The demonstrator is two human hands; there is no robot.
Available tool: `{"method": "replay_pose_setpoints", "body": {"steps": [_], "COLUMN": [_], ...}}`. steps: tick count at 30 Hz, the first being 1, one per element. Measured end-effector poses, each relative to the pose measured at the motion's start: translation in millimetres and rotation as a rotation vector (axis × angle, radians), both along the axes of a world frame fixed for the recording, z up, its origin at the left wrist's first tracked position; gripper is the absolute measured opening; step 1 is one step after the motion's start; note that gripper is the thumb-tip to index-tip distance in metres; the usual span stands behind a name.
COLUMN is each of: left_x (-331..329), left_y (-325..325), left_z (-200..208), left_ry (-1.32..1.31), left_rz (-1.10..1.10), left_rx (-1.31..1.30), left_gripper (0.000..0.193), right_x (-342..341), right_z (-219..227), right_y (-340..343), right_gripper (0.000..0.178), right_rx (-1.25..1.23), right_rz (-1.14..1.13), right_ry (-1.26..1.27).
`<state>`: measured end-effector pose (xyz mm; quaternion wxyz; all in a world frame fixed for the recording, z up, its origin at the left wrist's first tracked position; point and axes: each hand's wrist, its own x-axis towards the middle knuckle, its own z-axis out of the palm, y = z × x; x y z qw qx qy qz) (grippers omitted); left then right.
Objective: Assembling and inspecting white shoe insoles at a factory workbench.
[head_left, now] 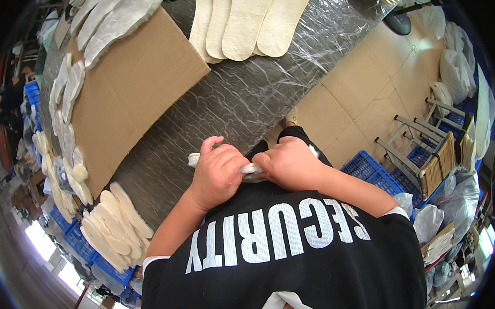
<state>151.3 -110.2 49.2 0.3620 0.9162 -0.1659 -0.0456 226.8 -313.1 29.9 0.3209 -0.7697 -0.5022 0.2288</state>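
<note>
In front of my chest, both hands hold a cream-white fleecy insole (251, 169), bent or rolled between them. My left hand (219, 172) is closed round one part of it, and a pale end pokes out beyond the fingers on the left. My right hand (294, 163) pinches it from the other side, with a bit of white showing past the knuckles. Most of the insole is hidden by the hands. Flat cream insoles (247, 23) lie overlapping at the far side of the dark, plastic-covered table (176, 123).
A brown cardboard sheet (134, 76) covers the table's left part, with fluffy white insoles (123, 22) at its far end. More insoles (118, 226) are piled at the near left. Blue crates (372, 171) and an overturned metal-legged stool (434, 167) stand on the tiled floor to the right.
</note>
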Motion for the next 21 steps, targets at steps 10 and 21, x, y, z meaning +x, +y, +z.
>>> {"method": "replay_pose_setpoints", "body": {"steps": [10,21], "left_x": [0.1,2.7], "left_y": [-5.5,3.1], "left_z": [10.7,29.7], "left_ry": [-0.008,-0.108], "left_rz": [-0.079,0.168], "left_rx": [0.049,0.195], "left_gripper": [0.024,0.027], "right_x": [1.5,4.4], "right_z": [-5.2,-1.9], "right_y": [-6.1,-9.7], "right_gripper": [0.023,0.031], "right_rx": [0.112,0.224], "right_rz": [0.075,-0.065], "right_ry": [-0.027,-0.167]}}
